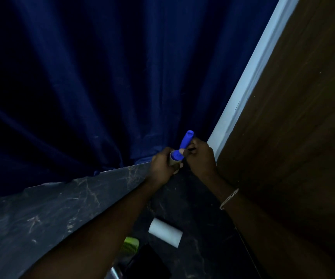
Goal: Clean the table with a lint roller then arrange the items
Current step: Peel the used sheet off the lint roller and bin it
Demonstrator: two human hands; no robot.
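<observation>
Two hands are working together at the far corner of the dark marbled bench [66, 200], up against the blue curtain [102, 77]. The left hand [161, 166] is clenching around the brownish roll end of the one lint roller [179, 153], while the right hand [199, 156] is gripping its blue handle, which is pointing up and away. One bracelet [229, 198] is sitting on the right wrist. Nearer the camera, one white roll [165, 232] is lying on its side on the bench, with one green comb [130, 245] just beside it and one dark flat object [148, 264] below.
</observation>
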